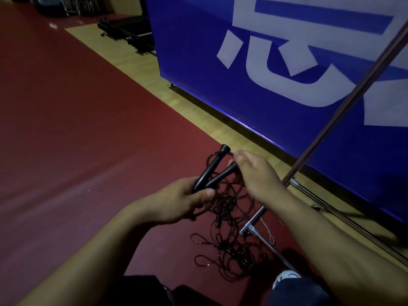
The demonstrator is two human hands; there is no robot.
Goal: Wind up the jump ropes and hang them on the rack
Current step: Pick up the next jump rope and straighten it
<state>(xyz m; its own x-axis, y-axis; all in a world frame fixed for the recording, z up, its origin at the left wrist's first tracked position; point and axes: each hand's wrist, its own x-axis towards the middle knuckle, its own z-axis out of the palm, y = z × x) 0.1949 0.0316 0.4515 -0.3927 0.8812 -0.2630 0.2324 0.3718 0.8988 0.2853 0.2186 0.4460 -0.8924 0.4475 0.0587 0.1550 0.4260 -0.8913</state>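
Note:
My left hand (184,200) grips the two black handles (212,171) of a jump rope, which point up and away in a V. Thin dark cord (227,195) hangs in loops between my hands. My right hand (256,173) pinches the cord near the handle tips. More jump ropes (234,255) lie tangled on the red floor below my hands. A brown slanted pole (344,107) of the rack rises at the right, above metal base bars (254,221).
A big blue banner with white characters (276,62) stands along the right on a strip of wooden floor (141,67). Black equipment (130,32) sits at the back. My knees and a white shoe (284,278) are at the bottom edge.

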